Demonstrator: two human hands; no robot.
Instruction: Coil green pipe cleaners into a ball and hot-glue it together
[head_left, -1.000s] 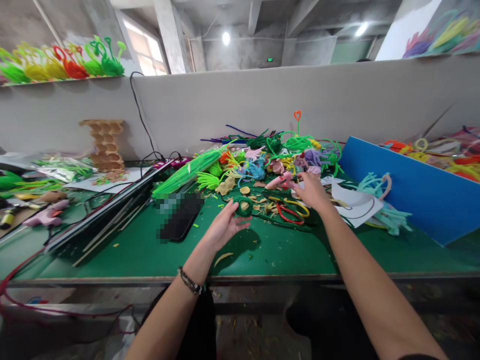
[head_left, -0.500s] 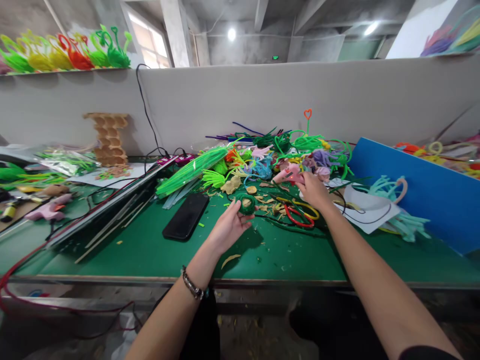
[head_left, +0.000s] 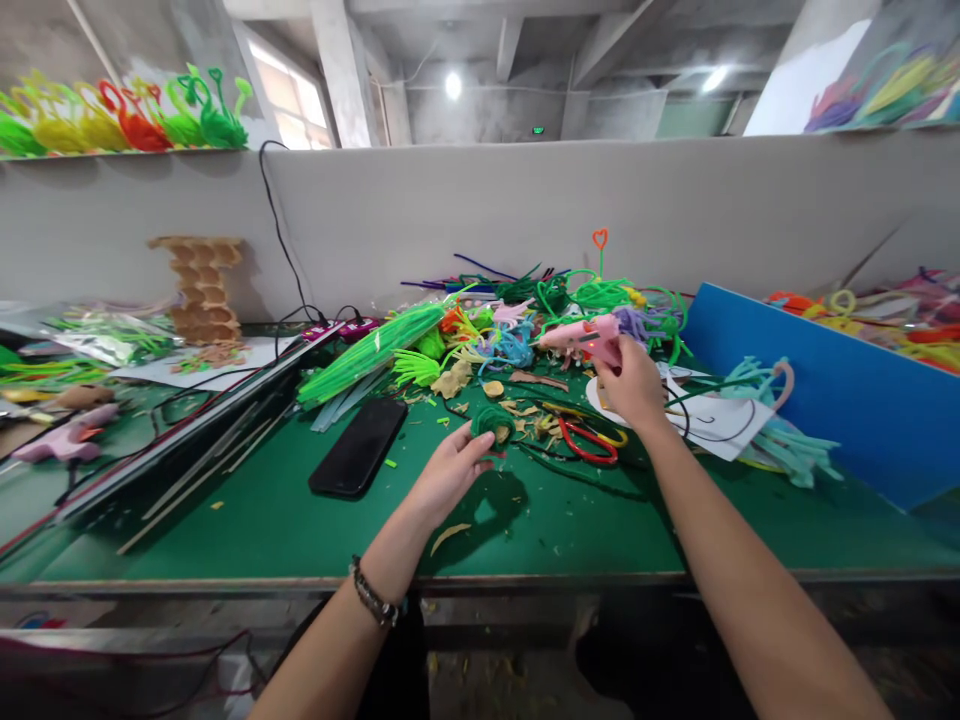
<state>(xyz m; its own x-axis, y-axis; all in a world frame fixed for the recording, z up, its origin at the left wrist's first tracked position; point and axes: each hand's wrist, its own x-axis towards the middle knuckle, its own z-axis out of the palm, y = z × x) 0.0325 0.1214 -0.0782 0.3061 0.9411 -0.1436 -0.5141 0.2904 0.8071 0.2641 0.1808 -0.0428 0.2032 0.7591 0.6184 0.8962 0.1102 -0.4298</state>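
Glue gun, pink, clasped in the right hand, nozzle toward the left. Dark green coil pinched between thumb and fingers of the left hand, nearer than the right-hand grip and left of it. Just on the near side of the gun's grip, red-handled scissors; left of the pinch, black phone; right of the gun, white paper.

Remote station, I log: coil dark green, tan-centred, 6 o'clock; glue gun pink, 3; scissors red-handled, 4; phone black, 8; tabletop green throughout.
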